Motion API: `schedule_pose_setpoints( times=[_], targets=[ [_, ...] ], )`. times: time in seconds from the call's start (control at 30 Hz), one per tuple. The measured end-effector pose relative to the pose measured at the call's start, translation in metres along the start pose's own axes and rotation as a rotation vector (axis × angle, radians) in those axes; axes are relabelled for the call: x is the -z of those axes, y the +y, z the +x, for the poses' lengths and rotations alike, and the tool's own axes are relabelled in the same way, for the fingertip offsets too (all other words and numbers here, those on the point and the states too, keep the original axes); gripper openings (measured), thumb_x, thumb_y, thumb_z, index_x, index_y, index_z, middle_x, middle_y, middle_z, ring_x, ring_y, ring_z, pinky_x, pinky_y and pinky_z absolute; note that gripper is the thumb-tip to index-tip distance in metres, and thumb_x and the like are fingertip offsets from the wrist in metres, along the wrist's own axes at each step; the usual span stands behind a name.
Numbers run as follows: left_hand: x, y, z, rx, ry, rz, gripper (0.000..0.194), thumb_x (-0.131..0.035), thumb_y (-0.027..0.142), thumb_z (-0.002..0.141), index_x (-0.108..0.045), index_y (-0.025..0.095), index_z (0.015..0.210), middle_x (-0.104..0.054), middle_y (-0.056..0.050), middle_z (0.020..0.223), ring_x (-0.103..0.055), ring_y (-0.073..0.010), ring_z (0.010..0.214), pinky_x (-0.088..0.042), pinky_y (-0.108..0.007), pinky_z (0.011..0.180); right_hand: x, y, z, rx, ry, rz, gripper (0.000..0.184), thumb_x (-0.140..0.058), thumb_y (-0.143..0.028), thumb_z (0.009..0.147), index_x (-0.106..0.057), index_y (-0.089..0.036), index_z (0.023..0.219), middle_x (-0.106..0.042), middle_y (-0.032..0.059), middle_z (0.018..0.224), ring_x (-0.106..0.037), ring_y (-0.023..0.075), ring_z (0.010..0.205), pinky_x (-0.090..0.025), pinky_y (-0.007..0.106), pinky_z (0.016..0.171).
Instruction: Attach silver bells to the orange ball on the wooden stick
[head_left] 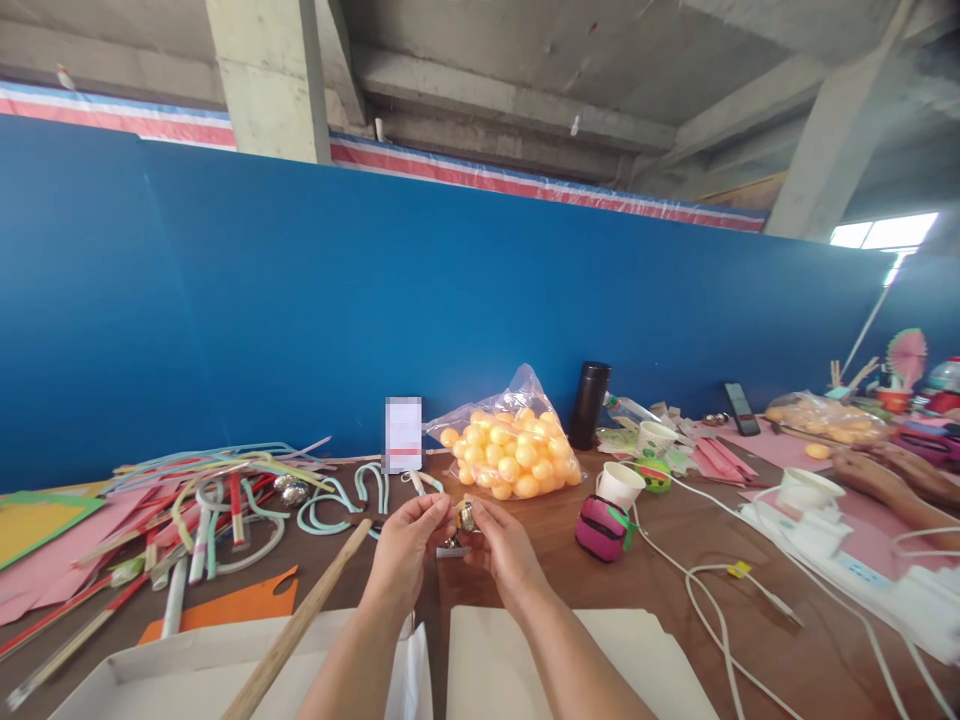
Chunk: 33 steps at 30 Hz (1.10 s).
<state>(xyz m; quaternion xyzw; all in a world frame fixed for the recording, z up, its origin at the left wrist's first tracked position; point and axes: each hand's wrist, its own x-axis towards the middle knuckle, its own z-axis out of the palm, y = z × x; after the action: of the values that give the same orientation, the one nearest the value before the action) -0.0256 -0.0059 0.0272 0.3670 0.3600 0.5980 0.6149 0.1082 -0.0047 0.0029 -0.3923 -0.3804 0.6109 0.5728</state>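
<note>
Tiny shiny ball, fingertip hold, clutter on most sides
So the small metallic ball (466,516) is up between both hands, mid-scene, near side of the bag of orange balls (510,455). Right hand (501,545) has it in a narrow thumb-and-finger pinch; left hand (409,545) is pinched right next to it, can't tell on what. Slick round thing, so a loose pinch could let it drop and roll, imo. Wooden stick (304,615) lies left of the left hand, easy to knock with that wrist. Paper stack (570,660) sits nearest, under the right forearm. Best room is the brown tabletop (540,565) rightward, up to the purple pouch (602,528).
</note>
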Motion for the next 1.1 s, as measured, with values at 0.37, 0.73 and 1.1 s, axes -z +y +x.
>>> schedule_pose_setpoints(
  times=[0.37, 0.73, 1.1],
  targets=[
    [0.0038, -0.0031, 0.0028, 0.059, -0.005, 0.031, 0.028, -0.077, 0.030, 0.063, -0.069, 0.011, 0.082, -0.064, -0.005, 0.075, -0.058, -0.0081, 0.064, -0.050, -0.019, 0.065, -0.0010, 0.0018, 0.0011, -0.013, 0.015, -0.002, 0.039, -0.067, -0.046, 0.073, -0.068, -0.018, 0.100, -0.067, 0.0060, 0.088, -0.062, 0.0133, 0.066, -0.047, 0.018, 0.048],
    [0.0069, -0.0047, 0.0015, 0.137, -0.075, -0.019, 0.022, -0.076, 0.026, 0.065, -0.068, 0.011, 0.078, -0.063, -0.004, 0.073, -0.059, -0.0075, 0.063, -0.051, -0.017, 0.062, -0.0015, 0.0005, 0.0001, -0.028, 0.046, -0.002, 0.043, -0.071, -0.047, 0.067, -0.069, -0.016, 0.097, -0.068, 0.0057, 0.083, -0.062, 0.0131, 0.064, -0.048, 0.019, 0.047],
    [0.0089, -0.0058, 0.0035, 0.128, -0.080, -0.036, 0.020, -0.073, 0.025, 0.069, -0.068, 0.011, 0.083, -0.064, -0.004, 0.075, -0.059, -0.0066, 0.063, -0.051, -0.015, 0.060, -0.0037, -0.0012, -0.0008, -0.040, 0.046, -0.018, 0.042, -0.069, -0.047, 0.069, -0.069, -0.016, 0.097, -0.067, 0.0060, 0.083, -0.061, 0.0117, 0.062, -0.048, 0.018, 0.046]
  ],
)
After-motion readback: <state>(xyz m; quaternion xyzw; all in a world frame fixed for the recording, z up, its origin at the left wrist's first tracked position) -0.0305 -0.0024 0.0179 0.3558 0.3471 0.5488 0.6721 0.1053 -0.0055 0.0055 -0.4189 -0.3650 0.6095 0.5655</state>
